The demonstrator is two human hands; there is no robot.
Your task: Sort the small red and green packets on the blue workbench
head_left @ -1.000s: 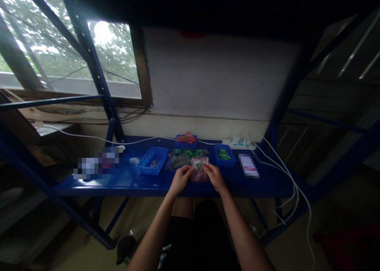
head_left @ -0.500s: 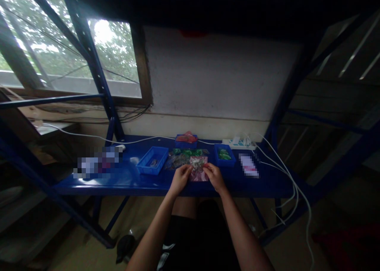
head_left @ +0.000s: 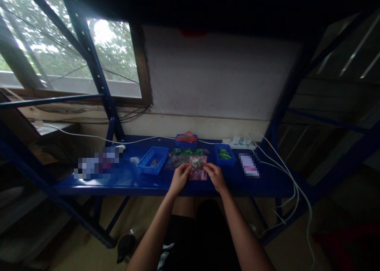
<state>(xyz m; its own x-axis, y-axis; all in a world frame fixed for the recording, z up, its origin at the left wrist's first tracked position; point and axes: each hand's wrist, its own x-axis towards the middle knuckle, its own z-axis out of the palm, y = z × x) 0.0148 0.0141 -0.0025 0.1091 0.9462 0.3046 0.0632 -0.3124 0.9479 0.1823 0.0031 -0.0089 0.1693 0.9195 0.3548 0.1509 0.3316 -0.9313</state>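
Observation:
A small pink see-through plastic bag [head_left: 198,173] is stretched between my two hands at the front middle of the blue table. Greyish contents show in its upper part, too small to make out. My left hand [head_left: 181,176] pinches the bag's left edge between thumb and fingers. On the opposite edge, my right hand [head_left: 215,175] pinches it the same way. Just behind lie clear plastic bags [head_left: 177,160] with dark contents and a strip of green packets [head_left: 190,151].
A blue tray [head_left: 145,170] with a few small pieces stands left. Another blue tray [head_left: 218,162] holds green packets on the right. A blue bin [head_left: 186,143] with pink bags stands at the back. A power strip [head_left: 237,144] and white cables [head_left: 285,169] lie right.
Both hands keep their pinch on the pink bag. The bag has shifted very slightly, and otherwise the table looks the same.

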